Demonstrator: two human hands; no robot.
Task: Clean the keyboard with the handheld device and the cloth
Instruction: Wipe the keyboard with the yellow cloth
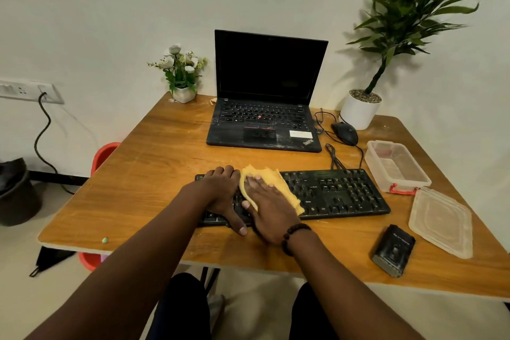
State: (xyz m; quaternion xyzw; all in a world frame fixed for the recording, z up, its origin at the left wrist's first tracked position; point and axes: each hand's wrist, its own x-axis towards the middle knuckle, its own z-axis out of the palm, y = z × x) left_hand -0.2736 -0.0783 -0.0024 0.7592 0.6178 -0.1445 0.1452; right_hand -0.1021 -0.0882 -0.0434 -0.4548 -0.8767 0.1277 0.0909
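Keyboard (331, 196) lay on surface (154, 174), near front edge. Left hand (220, 190) rested flat, fingers straight, bracing left end. Right hand (269, 205) pressed yellow cloth (287, 190) flat onto keys. Handheld device (393, 252) lay unheld, right. Risk: hard wiping could dislodge keycaps or slide keyboard; cloth could snag.

Left hand (220, 190) and right hand (266, 201) lie flat, fingers (256, 181) extended
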